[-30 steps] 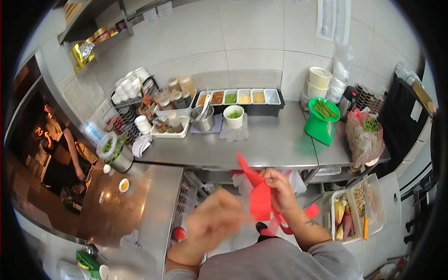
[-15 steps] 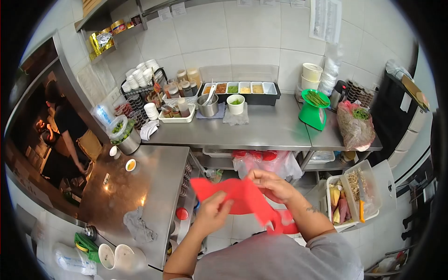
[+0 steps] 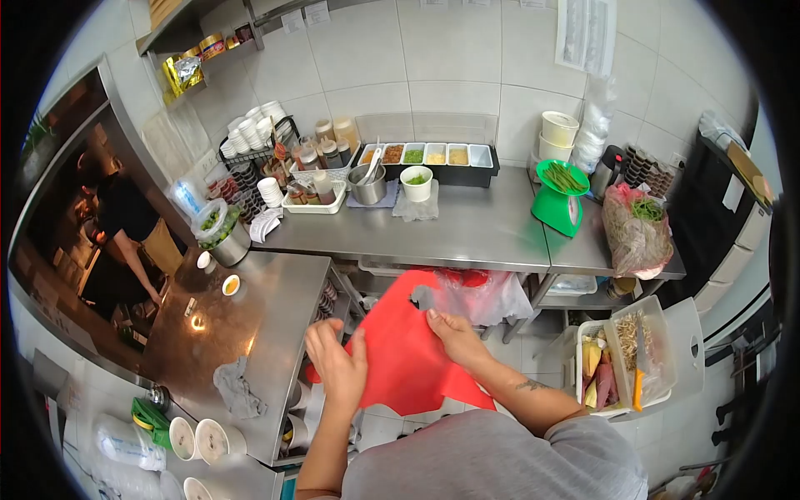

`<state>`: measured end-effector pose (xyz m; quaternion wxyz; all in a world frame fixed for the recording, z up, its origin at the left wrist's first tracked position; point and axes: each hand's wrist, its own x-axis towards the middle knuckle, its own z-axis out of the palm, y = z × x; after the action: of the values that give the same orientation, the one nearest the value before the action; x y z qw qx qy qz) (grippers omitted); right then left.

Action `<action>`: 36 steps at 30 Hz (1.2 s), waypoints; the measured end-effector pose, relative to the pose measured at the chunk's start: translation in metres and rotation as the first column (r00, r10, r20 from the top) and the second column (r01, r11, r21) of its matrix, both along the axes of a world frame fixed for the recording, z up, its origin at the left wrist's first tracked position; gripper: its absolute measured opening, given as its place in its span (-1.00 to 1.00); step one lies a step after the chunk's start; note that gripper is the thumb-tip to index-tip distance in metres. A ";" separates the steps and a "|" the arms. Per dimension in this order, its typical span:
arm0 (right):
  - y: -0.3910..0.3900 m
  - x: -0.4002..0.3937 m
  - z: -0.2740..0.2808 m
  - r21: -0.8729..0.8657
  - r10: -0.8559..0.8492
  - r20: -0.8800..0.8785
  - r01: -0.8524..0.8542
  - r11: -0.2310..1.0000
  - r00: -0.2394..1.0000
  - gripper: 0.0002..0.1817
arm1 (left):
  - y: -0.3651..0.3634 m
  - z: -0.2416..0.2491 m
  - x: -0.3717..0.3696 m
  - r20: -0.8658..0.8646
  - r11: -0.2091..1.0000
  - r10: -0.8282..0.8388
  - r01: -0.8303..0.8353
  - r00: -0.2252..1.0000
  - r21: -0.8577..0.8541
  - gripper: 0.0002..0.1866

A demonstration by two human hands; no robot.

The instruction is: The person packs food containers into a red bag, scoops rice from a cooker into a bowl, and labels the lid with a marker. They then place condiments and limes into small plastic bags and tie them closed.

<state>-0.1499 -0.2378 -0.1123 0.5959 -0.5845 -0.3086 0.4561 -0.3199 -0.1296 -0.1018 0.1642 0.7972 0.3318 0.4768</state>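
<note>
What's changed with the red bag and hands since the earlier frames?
Red bag: bunched before, now spread broad between the hands. Left hand shifted left, fingers now spread at the bag's edge. Right hand still grips it. Unchanged: green scale with its green stalks, steel pot.

A bright-red thin sheet (image 3: 404, 354) hides fingers of the right hand (image 3: 457, 337); lower left, the frame crops a white round tub (image 3: 197, 489); white wall labels (image 3: 317, 13), upper left, are illegible.

Thin red bag (image 3: 404, 358) (a notch in its upper edge) hangs spread out near the steel counter (image 3: 467, 233)
</note>
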 end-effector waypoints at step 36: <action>0.040 -0.034 -0.054 0.088 0.099 0.885 -0.372 0.924 0.455 -0.29 | -0.021 -0.043 -0.014 0.050 0.946 -0.063 0.075 0.997 -0.315 -0.85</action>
<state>-0.1836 -0.1976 -0.1663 0.3623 -0.5973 -0.7032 0.1318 -0.3335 -0.1504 -0.1451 0.3132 0.7622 0.3727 0.4267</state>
